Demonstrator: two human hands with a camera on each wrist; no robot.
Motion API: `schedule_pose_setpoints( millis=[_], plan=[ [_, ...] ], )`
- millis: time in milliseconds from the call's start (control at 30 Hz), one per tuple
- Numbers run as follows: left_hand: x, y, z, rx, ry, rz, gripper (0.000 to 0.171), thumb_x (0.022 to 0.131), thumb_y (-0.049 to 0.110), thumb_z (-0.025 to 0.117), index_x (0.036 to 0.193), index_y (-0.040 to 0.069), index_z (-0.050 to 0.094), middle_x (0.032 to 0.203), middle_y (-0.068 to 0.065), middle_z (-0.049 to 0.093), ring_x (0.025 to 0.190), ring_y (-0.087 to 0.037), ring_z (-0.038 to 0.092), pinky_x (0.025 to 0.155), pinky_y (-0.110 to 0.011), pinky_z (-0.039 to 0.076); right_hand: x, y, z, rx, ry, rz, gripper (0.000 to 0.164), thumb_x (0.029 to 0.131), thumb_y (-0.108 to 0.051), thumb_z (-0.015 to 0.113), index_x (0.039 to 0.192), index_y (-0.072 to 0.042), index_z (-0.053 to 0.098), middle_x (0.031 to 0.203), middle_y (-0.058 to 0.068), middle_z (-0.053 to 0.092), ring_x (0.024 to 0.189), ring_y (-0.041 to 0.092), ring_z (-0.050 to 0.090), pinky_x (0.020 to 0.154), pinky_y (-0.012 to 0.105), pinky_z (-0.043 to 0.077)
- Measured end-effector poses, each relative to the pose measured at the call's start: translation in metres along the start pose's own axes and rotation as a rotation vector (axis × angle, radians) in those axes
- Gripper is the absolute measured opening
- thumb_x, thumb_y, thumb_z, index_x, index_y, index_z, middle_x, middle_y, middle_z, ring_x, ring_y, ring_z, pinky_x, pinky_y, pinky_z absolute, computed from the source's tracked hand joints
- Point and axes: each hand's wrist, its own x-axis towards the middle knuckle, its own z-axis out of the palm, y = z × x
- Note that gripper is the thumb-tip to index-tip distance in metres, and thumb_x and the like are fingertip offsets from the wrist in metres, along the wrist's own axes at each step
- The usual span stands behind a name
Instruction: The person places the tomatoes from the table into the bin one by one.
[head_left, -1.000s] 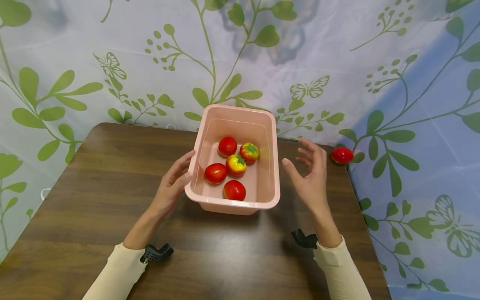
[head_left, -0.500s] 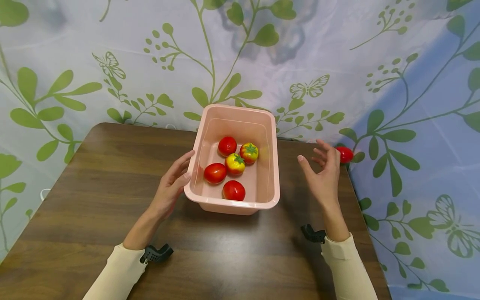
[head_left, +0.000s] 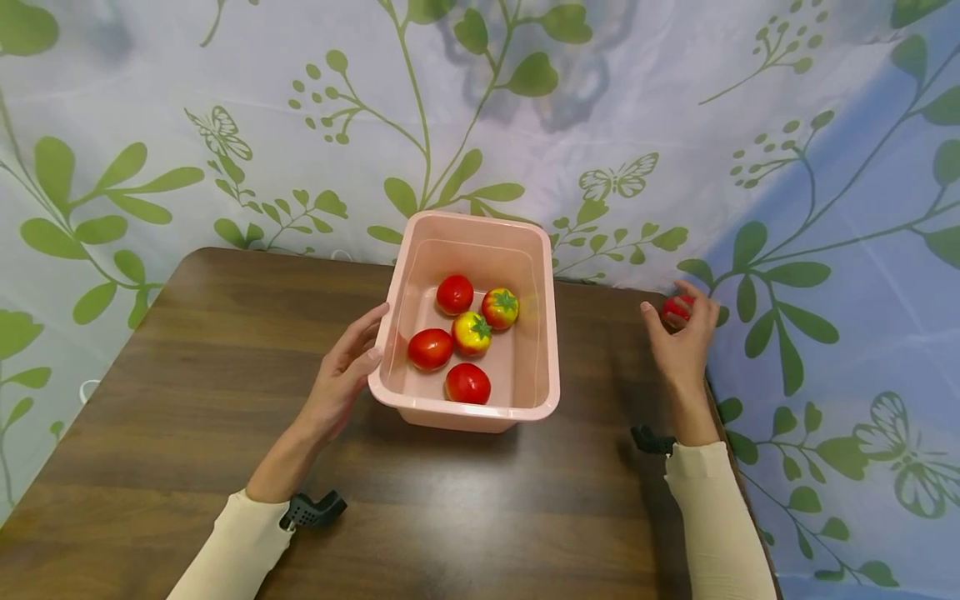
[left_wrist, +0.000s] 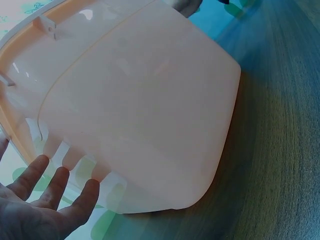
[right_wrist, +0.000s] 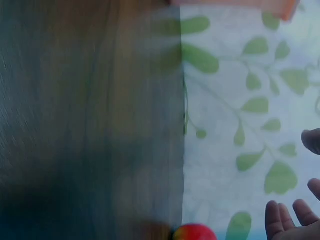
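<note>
A pink plastic bin (head_left: pixel 539 358) stands on the table, with several toy tomatoes in it. Some show plain red, like the tomato (head_left: pixel 468 384) near the front; others have yellow tops with green leaves, like the tomato (head_left: pixel 472 334) in the middle. My left hand (head_left: pixel 339 367) is at the bin's left side, its fingertips by the rim; in the left wrist view its fingers (left_wrist: pixel 82 202) are spread and fairly straight. At the far right corner, my right hand (head_left: pixel 684 337) reaches over another red tomato (head_left: pixel 677 310), partly hidden by it. In the right wrist view that tomato lies apart from the spread fingers.
The brown wooden table (head_left: pixel 187 375) ends at a leaf-patterned curtain (head_left: pixel 285 108) behind and on the right. The lone tomato sits by the table's back right corner, close to the curtain.
My right hand has moved rightward from beside the bin to the tomato at the corner. The left hand and the bin stay where they were.
</note>
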Motion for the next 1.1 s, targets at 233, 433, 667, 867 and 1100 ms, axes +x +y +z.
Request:
schedule_pose_setpoints(
  millis=[233,433,667,867,1100],
  plan=[
    [0.002,0.001,0.000,-0.010,-0.011,0.010,0.058,0.111,0.010,0.047,0.168,0.018,0.037,0.164,-0.028,0.039,0.141,-0.021,0.055,0.106,-0.030,0.060,0.029,0.033,-0.008,-0.087,0.039,0.140,0.063,0.095,-0.035,0.080,0.151,-0.022,0.055,0.154,0.010,0.043,0.131,0.018,0.050,0.109,0.043,0.055],
    [0.001,0.000,-0.001,-0.009,-0.010,0.012,0.058,0.111,0.010,0.047,0.168,0.018,0.038,0.163,-0.027,0.040,0.140,-0.021,0.056,0.105,-0.030,0.061,0.044,0.060,-0.005,-0.122,0.024,0.198,0.064,0.096,-0.036,0.079,0.153,-0.022,0.052,0.159,0.013,0.039,0.141,0.032,0.047,0.112,0.043,0.049],
    [0.001,-0.002,-0.001,0.000,-0.024,0.015,0.057,0.112,0.010,0.047,0.168,0.019,0.038,0.158,-0.006,0.051,0.138,-0.018,0.057,0.105,-0.030,0.061,0.050,0.094,0.002,-0.168,0.084,0.167,0.058,0.096,-0.016,0.077,0.150,-0.011,0.056,0.155,0.023,0.043,0.146,0.039,0.043,0.123,0.050,0.040],
    [0.001,-0.002,0.000,-0.006,-0.018,0.024,0.057,0.111,0.009,0.047,0.167,0.019,0.039,0.156,-0.004,0.053,0.136,-0.018,0.059,0.104,-0.030,0.061,0.051,0.105,0.004,-0.228,0.106,0.218,0.060,0.096,-0.015,0.074,0.152,-0.012,0.053,0.161,0.021,0.043,0.152,0.042,0.033,0.130,0.057,0.029],
    [0.001,-0.003,-0.001,-0.010,-0.021,0.035,0.057,0.111,0.009,0.047,0.167,0.018,0.040,0.154,-0.002,0.054,0.136,-0.018,0.059,0.103,-0.029,0.061,0.052,0.116,0.008,-0.282,0.042,0.260,0.068,0.097,-0.016,0.073,0.158,-0.012,0.045,0.166,0.021,0.037,0.152,0.045,0.030,0.129,0.059,0.026]
  ],
)
